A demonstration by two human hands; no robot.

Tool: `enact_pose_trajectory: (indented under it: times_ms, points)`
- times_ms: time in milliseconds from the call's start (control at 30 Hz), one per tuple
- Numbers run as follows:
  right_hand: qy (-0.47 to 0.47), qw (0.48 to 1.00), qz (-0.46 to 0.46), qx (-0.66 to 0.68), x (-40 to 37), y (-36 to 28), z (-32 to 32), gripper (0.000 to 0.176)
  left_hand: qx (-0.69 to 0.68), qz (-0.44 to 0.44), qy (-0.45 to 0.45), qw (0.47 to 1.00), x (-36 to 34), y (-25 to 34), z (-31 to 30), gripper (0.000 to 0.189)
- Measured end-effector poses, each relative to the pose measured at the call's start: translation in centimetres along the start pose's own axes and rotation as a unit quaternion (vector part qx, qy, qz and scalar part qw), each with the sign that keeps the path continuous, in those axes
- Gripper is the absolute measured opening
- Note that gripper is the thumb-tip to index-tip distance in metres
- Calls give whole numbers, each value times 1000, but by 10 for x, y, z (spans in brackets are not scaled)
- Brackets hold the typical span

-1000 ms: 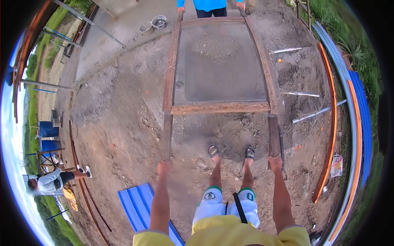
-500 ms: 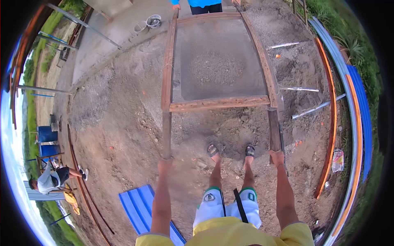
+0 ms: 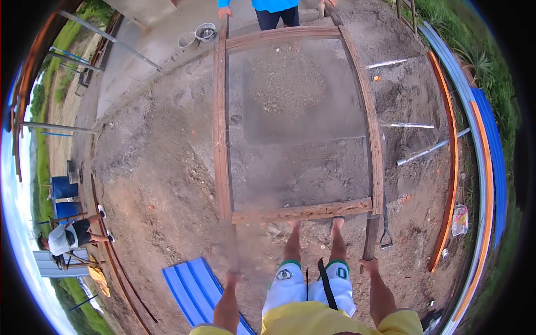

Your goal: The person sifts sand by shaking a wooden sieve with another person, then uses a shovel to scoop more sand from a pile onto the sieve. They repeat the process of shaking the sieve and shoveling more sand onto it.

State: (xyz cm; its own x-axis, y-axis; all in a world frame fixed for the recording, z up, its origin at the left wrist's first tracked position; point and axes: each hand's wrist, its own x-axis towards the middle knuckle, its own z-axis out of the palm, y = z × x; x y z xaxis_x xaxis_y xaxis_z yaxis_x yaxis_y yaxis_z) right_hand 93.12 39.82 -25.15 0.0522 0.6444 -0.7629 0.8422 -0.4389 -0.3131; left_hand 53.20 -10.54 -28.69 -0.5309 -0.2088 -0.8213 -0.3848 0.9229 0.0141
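Note:
My left hand [image 3: 233, 277] is closed round the left handle of a wooden frame [image 3: 301, 211], slightly blurred. The right handle is gripped by my right hand [image 3: 369, 264]. The frame lies level before me, its near bar over my feet. Inside its outline is a grey mesh sheet with a heap of gravelly sand [image 3: 287, 81] towards the far end. At the far side a person in a blue top [image 3: 274, 4] holds the other handles, one hand on each.
A shovel handle [image 3: 386, 240] lies right of the frame. Blue metal sheeting [image 3: 195, 287] is on the ground at left. Two buckets [image 3: 205, 32] stand at the back. Metal pipes [image 3: 409, 125] and an orange beam [image 3: 453, 167] lie right. Another person [image 3: 67, 237] sits far left.
The frame has come towards me, and my hands have moved back nearer my body with it. The heap now lies further left and towards the far end. More of the person opposite shows.

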Motion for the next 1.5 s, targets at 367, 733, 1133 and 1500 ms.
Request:
enact_pose_trajectory:
  times_ms: [367,733,1133,1500]
  points:
    - [116,977,-137,-111,40,-260,-10,58,50,188,197,961,18,277,-138,36]
    - [20,997,-22,-70,10,-17,-1,40,34,135,97,985,57,-8,9,28]
    - [116,976,-169,-79,38,-196,1,56,35,177,155,971,43,226,-102,40]
    - [34,995,-75,-65,18,-33,3,53,-21,160,182,970,63,22,-5,34]
